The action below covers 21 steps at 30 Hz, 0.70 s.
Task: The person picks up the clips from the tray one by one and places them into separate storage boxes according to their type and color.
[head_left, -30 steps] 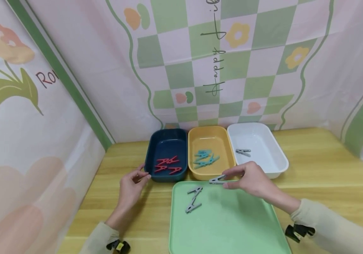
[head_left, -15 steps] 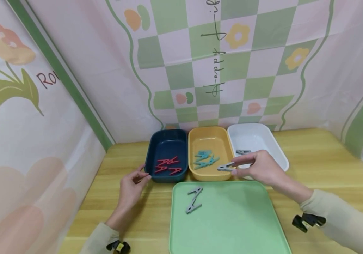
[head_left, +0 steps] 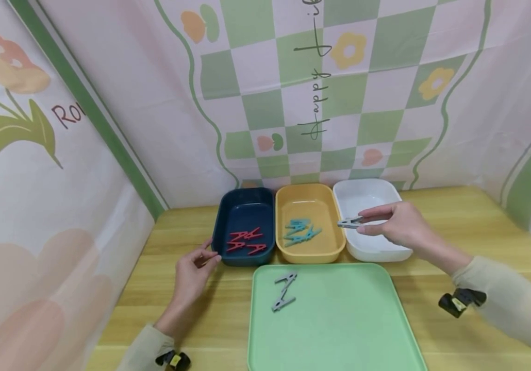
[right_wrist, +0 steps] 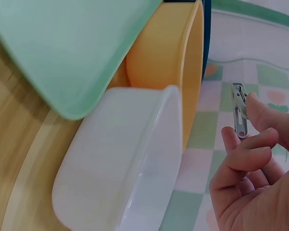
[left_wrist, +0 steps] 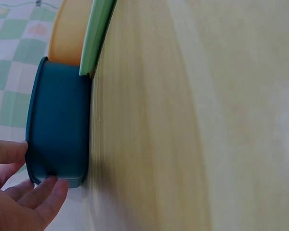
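In the head view my right hand point(head_left: 397, 224) pinches a grey clothespin point(head_left: 349, 223) between thumb and fingers, above the left edge of the white bin point(head_left: 386, 255). The right wrist view shows that same clothespin point(right_wrist: 239, 110) held clear of the bin. My left hand point(head_left: 193, 273) holds the near left corner of the navy bin point(head_left: 247, 203), thumb and fingers on its rim and side. Several red clothespins point(head_left: 247, 240) lie inside it. Between these bins, the yellow bin point(head_left: 309, 198) contains several teal clothespins point(head_left: 300, 233).
A light green tray point(head_left: 339, 319) lies in front of the bins, with two grey clothespins point(head_left: 284, 304) near its far left part. The wooden table point(head_left: 460, 221) reaches back to a patterned cloth point(head_left: 316, 103) hanging behind.
My right hand has carried the grey clothespin up and rightward, from over the green tray's far edge to the white bin. The left hand stays on the navy bin.
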Motion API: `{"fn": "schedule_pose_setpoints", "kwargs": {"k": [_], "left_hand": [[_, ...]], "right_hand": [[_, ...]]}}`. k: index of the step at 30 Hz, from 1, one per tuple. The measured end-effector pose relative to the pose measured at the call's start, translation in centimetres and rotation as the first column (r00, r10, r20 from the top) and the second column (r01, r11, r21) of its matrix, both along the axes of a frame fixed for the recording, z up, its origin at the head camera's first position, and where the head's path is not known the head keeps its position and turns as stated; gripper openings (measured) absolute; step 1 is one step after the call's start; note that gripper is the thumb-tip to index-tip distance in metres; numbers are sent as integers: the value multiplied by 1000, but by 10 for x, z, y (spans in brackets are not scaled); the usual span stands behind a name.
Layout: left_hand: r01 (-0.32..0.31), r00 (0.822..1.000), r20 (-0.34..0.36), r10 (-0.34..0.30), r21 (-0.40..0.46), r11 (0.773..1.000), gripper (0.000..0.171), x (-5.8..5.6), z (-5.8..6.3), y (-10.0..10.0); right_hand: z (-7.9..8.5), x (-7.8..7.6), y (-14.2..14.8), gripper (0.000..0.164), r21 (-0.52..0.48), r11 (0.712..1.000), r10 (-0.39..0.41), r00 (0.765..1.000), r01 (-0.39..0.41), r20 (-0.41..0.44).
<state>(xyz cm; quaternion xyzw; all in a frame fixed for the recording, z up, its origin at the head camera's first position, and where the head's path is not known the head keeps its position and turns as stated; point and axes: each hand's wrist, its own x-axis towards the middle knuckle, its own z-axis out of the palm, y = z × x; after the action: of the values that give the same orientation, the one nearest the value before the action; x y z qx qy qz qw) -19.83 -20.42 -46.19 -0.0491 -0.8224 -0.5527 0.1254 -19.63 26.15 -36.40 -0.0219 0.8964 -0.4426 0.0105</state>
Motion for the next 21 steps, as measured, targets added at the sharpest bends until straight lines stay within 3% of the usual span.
{"fn": "schedule_pose_setpoints", "kwargs": {"k": [21], "left_hand": [[-16,1000,24,16,-7,1000,4,-1,1,0]], "right_hand": [[-2,-37,28,62,-12,998,-55,994,57,98]]}}
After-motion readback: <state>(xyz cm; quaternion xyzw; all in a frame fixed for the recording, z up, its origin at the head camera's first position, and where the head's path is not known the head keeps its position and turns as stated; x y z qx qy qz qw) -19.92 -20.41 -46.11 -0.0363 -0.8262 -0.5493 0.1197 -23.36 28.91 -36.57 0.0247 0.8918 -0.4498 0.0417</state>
